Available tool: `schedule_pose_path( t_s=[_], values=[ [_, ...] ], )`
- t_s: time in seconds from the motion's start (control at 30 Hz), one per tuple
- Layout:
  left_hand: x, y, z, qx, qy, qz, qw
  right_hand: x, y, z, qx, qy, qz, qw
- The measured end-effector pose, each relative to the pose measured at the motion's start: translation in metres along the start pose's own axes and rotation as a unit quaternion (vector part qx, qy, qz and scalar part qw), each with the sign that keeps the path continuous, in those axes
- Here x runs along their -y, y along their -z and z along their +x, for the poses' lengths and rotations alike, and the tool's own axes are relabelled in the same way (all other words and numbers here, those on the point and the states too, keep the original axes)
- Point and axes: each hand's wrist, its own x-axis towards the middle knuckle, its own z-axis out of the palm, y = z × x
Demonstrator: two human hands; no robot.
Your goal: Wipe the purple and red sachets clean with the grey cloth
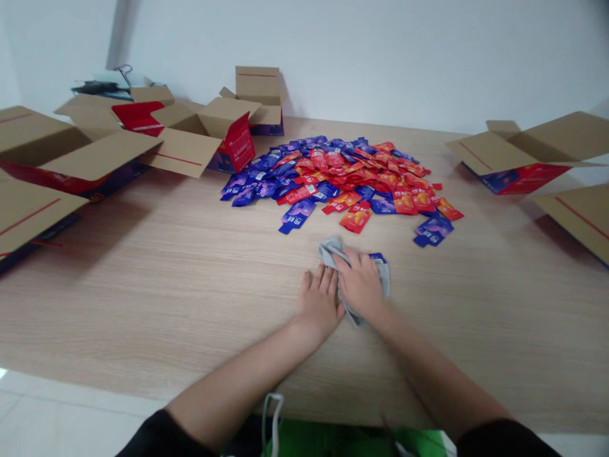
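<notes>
My right hand (362, 284) presses a grey cloth (328, 249) down near the middle of the table, its fingers curled on the fabric. A blue sachet (377, 258) peeks out from behind that hand and is mostly covered by the hand and cloth. My left hand (320, 297) lies flat just left of the cloth, fingers stretched out; whether its thumb side touches the cloth or the sachet, I cannot tell. Beyond both hands spreads a large heap of red and blue sachets (333, 174). A purple-blue sachet (435, 228) lies at the heap's near right edge.
Several open cardboard boxes (185, 149) crowd the left side of the wooden table (166, 285). To the right stand two more, one a box with red and blue sides (528, 178), the other a box cut off by the frame (580, 216). A wall (380, 63) rises behind.
</notes>
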Motion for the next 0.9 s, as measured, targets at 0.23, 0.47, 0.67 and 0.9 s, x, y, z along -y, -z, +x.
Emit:
schedule_pose_path(
  t_s=[0.23,0.47,0.67,0.9],
  values=[
    [-0.003,-0.004,0.001,-0.014,0.011,-0.004,1.0,-0.1,-0.008,-0.038,0.015,-0.169,-0.088,0.982],
    [-0.004,-0.002,0.001,-0.015,0.019,-0.006,1.0,-0.068,0.015,-0.025,-0.105,-0.17,0.06,0.978],
    [-0.002,0.001,0.001,0.008,0.002,-0.007,1.0,-0.009,-0.006,-0.028,0.022,-0.034,0.026,0.999],
    [-0.004,0.003,0.001,0.002,0.001,-0.025,1.0,-0.103,0.01,-0.041,0.053,-0.24,0.001,0.969]
  ],
)
